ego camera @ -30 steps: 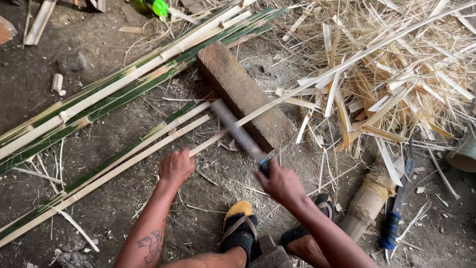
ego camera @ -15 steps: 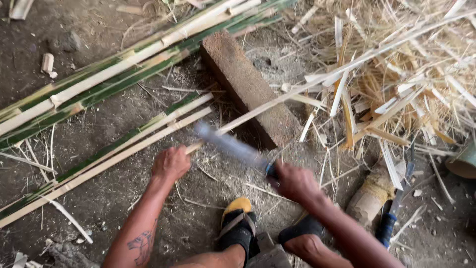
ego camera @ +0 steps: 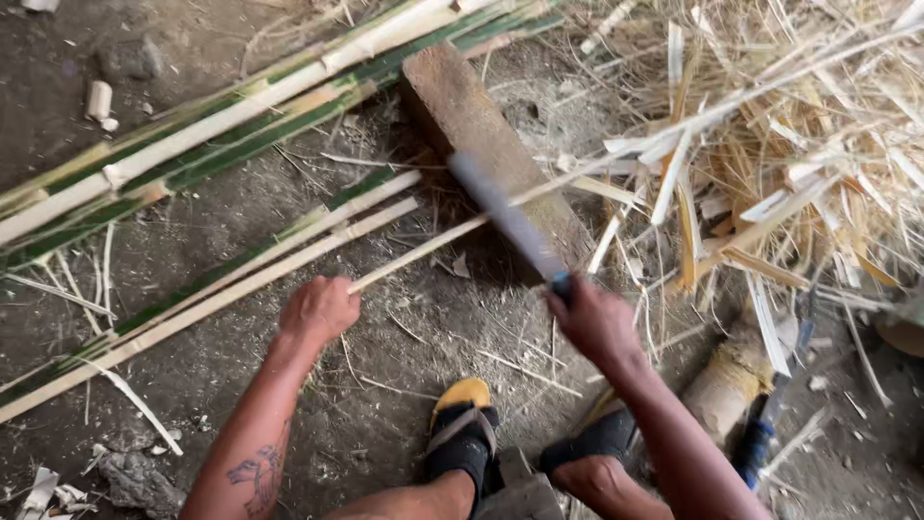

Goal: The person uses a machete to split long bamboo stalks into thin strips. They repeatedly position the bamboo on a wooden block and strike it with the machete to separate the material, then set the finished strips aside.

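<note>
- Left hand (ego camera: pixel 320 310) is closed tight around the near end of a thin pale bamboo strip (ego camera: pixel 433 247), down low on the dirt floor (ego camera: pixel 192 202).
- That strip runs up and to the right from the fist, crosses the top of the wooden block (ego camera: pixel 481 135) and carries on into the straw-coloured mess beyond.
- Right hand (ego camera: pixel 597 323) is clamped on the dark handle of a long blade (ego camera: pixel 505 217); the blade is motion-blurred, angled up-left, and lies across the strip right over the block.
- The two hands sit well apart, one on each side of the knees.
- Left of the block, a bundle of split green-and-cream bamboo lengths (ego camera: pixel 221 135) stretches diagonally across the ground, with two more slats (ego camera: pixel 241 279) lying just beside the left fist.
- On the right, a thick heap of dry bamboo shavings (ego camera: pixel 789 144) crowds the far end of the strip and hides where it finishes.
- Below, two feet in dark sandals (ego camera: pixel 462 433), one with a yellow toe, planted between the arms.
- Near the right forearm, a short pale log stub (ego camera: pixel 727 385) and a blue-handled tool (ego camera: pixel 756 448) rest on the ground.
- A small cut bamboo ring (ego camera: pixel 98 99) lies alone at upper left.
</note>
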